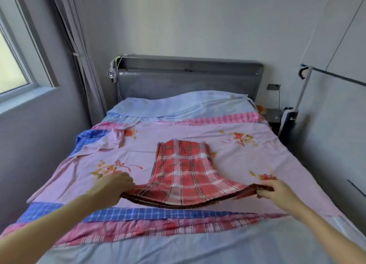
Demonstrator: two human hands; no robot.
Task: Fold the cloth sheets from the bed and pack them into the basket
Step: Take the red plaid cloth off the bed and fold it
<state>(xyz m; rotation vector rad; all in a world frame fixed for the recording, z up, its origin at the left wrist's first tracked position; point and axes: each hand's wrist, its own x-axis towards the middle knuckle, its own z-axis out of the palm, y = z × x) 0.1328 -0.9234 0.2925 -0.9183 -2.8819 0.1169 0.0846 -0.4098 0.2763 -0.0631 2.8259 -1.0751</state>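
On bed (297, 144): one red plaid cloth (182, 170), left hand (112, 186), right hand (277, 192) pinching near corners

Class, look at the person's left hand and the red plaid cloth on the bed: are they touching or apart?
Touching. The head view shows the left hand pinching the near left corner of the red plaid cloth, lifted off the bed.

Home bedroom: bed (198, 244), headboard (188, 79), curtained window (11, 65).
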